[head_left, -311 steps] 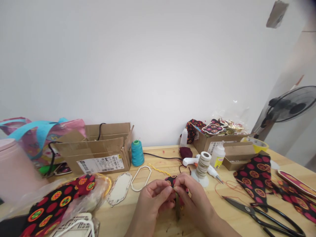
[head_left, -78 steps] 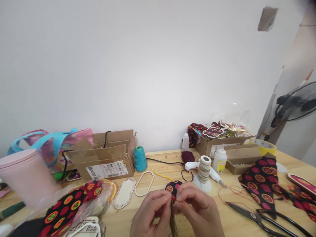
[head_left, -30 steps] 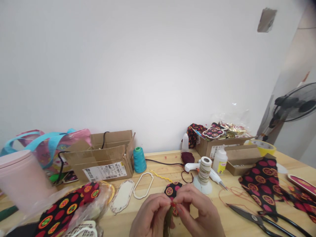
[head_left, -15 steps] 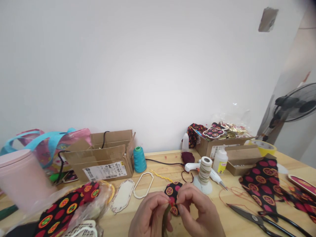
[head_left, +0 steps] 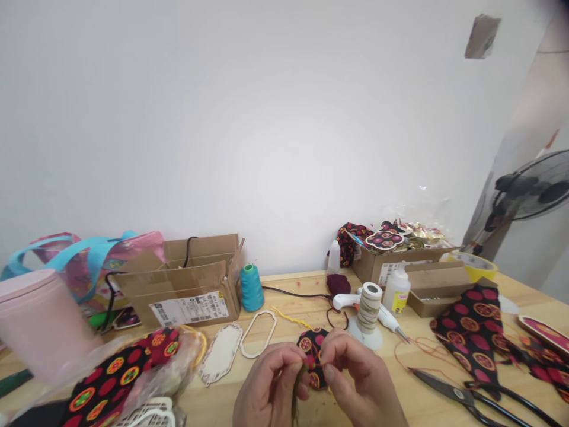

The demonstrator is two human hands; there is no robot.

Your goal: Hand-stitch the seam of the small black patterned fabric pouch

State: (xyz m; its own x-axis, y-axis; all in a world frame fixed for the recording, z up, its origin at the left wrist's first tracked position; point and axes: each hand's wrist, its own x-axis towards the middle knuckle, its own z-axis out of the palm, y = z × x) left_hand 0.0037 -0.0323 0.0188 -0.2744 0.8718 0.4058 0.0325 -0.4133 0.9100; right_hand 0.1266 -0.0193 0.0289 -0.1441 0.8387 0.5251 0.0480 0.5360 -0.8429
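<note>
Two hands: the left hand [head_left: 267, 388] and right hand [head_left: 363, 382] face each other above the near part of the table [head_left: 213, 406], with a narrow gap between their fingertips.
Left grip: thumb and fingers clamped on an olive bundle of strands [head_left: 295, 403], pinched near its top.
Right grip: thumb and forefinger curled, tips close to each other; whether anything fine is held between them I cannot tell.
Olive strands: hanging down below the left fingertips, the lower end running toward the bottom edge of the view.
Dotted cloth piece [head_left: 312, 341]: dark with red and orange rounds, just beyond the fingertips, partly hidden by them.
Yellow cord [head_left: 291, 317]: on the table, running toward the dotted cloth piece.
Pale shapes: an open oval frame [head_left: 253, 356] and a flat plaque [head_left: 221, 354], side by side, left of the hands.
Spools: a teal thread cone [head_left: 252, 289] upright beside a cardboard box [head_left: 213, 279]; a beige-wound spool [head_left: 369, 311] upright on a round white base.
Beyond the right hand: a white glue gun [head_left: 389, 322] lying behind the beige-wound spool, and a yellow-labelled bottle [head_left: 397, 289] standing near.
Black scissors [head_left: 457, 392]: lying right of the right hand, well apart from it, beside a patterned cloth [head_left: 471, 332].
</note>
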